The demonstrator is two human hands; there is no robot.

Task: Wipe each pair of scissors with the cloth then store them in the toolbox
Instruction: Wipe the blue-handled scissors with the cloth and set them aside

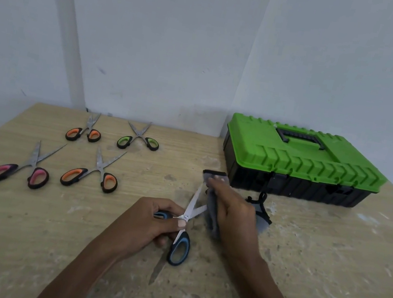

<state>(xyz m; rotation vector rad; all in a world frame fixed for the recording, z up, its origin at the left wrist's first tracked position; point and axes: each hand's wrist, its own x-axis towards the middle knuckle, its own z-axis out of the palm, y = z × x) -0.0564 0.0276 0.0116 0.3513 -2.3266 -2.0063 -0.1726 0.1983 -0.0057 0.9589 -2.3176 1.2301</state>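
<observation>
Blue-handled scissors (182,228) held above the near-centre of the table (327,264), blades spread open. Long axis runs near-to-far, tilted slightly right: blade tips point toward the far side, handle loops toward the near edge. One blue loop hangs free below the grip; the other is wrapped inside the left hand (148,221).

Left hand: closed around the scissors at the pivot and upper handle, thumb pressed just beside the pivot screw.

Right hand (233,215): clasped on the grey cloth (212,217), which is folded over the right-hand blade. Cloth extends past the fingertips toward the far side; a dark edge shows at its far end. Motion blur here, so the exact contact along the blade cannot be resolved.

Toolbox (300,164): green lid, black base, far right of the table, lid down, long axis left-to-right. A small black item lies on the table just in front of it, too unclear to identify.

Four other pairs lie flat at far left, all blades partly open, tips pointing far:
- orange pair, far row (85,130)
- green pair (139,137)
- pink pair (21,168), near left
- orange pair, near row (94,172)
</observation>
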